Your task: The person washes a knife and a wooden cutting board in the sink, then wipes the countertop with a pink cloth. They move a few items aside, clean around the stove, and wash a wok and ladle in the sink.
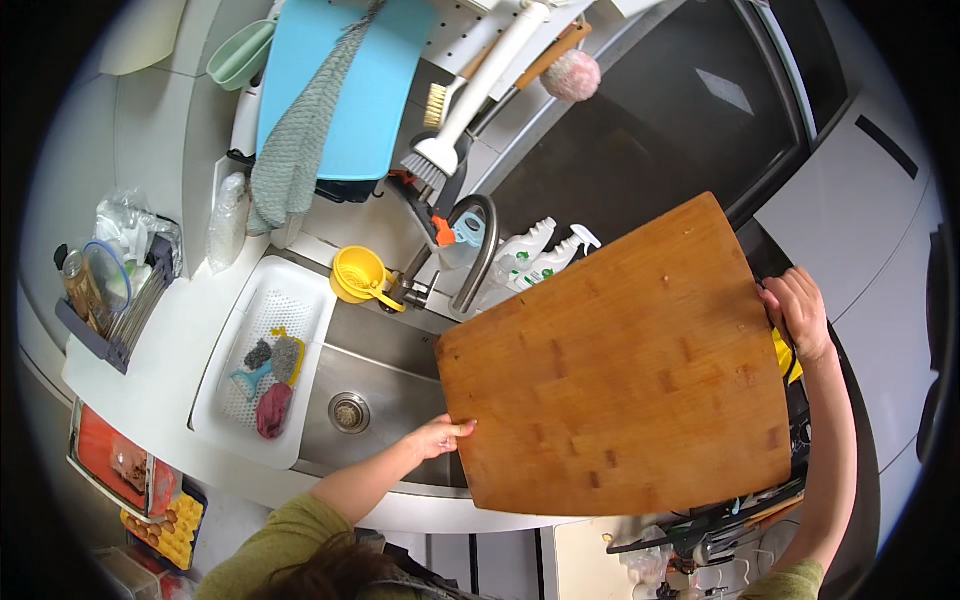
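A large wooden cutting board (615,367) is held up over the right part of the stainless steel sink (382,375) and the counter beside it. My left hand (442,437) grips its left edge, thumb on the face and fingers behind. At the far right, my right hand (799,309) holds the opposite edge near its upper part; the fingertips are partly hidden. The board covers the right side of the sink. Left of it, the drain (349,413) shows in the basin.
A white draining basket (247,442) with sponges and cloths spans the sink's left side. By the curved faucet (487,240) are a yellow strainer (358,276) and spray bottles (559,259). Brushes (442,154) and a blue board (367,105) hang above. A utensil rack (675,536) stands lower right.
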